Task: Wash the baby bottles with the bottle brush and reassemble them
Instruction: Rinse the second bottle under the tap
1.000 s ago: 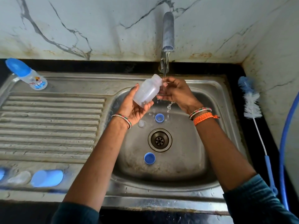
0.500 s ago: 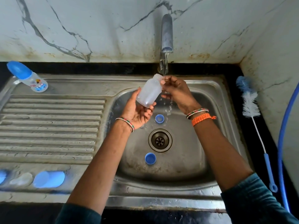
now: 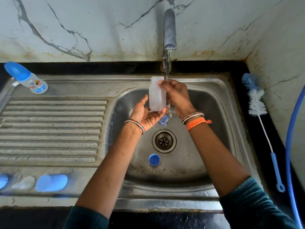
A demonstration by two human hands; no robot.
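**Rinsing under the tap**

The bottle [image 3: 156, 95] stands upright at the basin's 12 o'clock, base resting on the flat left hand [image 3: 146, 115], the right hand [image 3: 177, 96] pinching its upper side beside the stream. The brush [image 3: 257, 103] lies at 3 o'clock. Wet plastic could slip (only fingertips hold it) and fall toward the drain [image 3: 164, 141].

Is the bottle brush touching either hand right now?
Apart. The head view shows the bottle brush lying on the counter right of the sink, clear of the left hand and right hand.
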